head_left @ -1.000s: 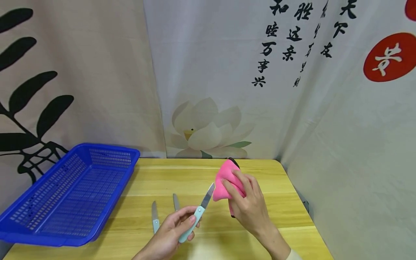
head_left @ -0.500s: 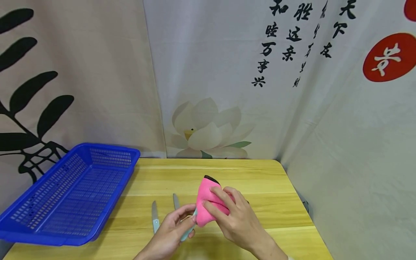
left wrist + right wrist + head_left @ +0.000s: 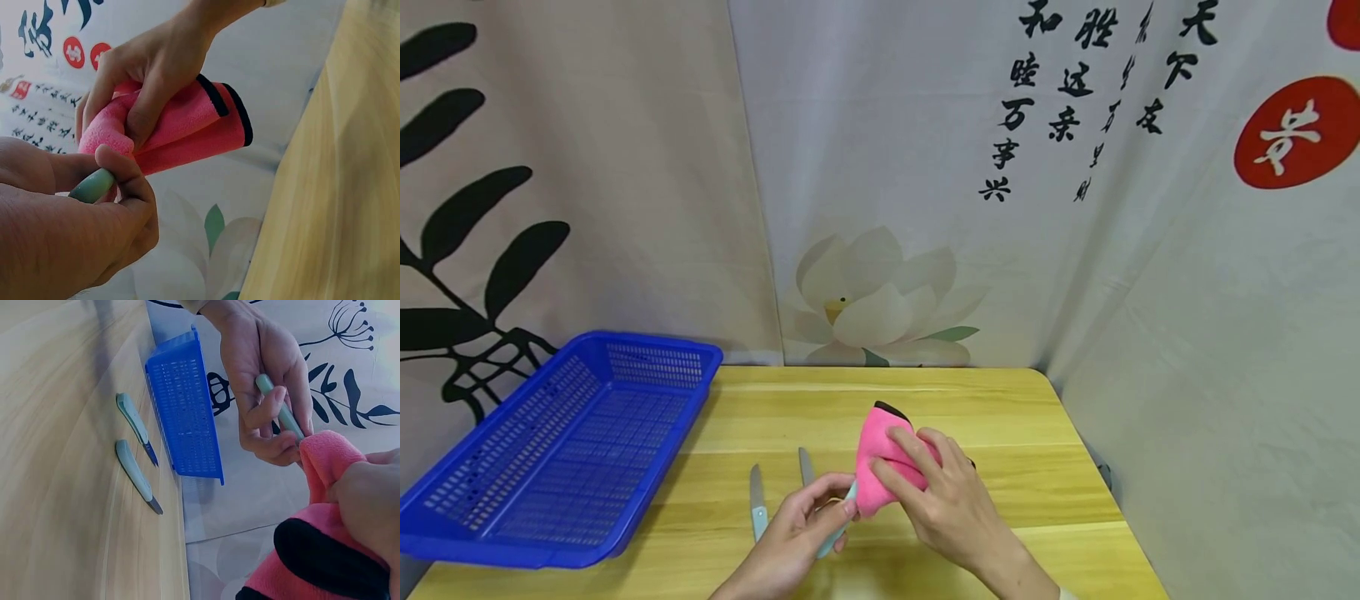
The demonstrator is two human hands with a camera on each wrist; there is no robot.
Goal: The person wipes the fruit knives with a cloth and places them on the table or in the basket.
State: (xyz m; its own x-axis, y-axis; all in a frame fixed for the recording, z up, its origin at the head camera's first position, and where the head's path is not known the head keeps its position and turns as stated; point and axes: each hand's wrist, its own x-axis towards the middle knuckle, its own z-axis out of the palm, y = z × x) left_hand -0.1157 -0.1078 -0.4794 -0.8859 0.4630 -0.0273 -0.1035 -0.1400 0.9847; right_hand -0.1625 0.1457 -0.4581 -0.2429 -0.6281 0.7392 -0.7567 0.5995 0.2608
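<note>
My left hand [image 3: 801, 529] grips a knife by its pale mint-green handle [image 3: 284, 415], above the table. The blade is hidden inside a folded pink cloth [image 3: 880, 462] with black edging. My right hand [image 3: 951, 508] holds that cloth, its fingers and thumb pressing it round the blade right where the handle starts. In the left wrist view the butt of the handle [image 3: 94, 185] shows between the left thumb and fingers, and the cloth [image 3: 187, 125] hangs in folds from the right hand.
Two more mint-handled knives lie on the wooden table [image 3: 1000, 417]: one knife [image 3: 134, 425] and another knife [image 3: 137, 475], side by side left of my hands. A blue plastic basket [image 3: 700, 400] stands at the left. Printed curtains [image 3: 887, 125] hang behind the table.
The right hand has brought the pink cloth down and left onto the knife blade, which was bare a second ago. The left hand has hardly moved.
</note>
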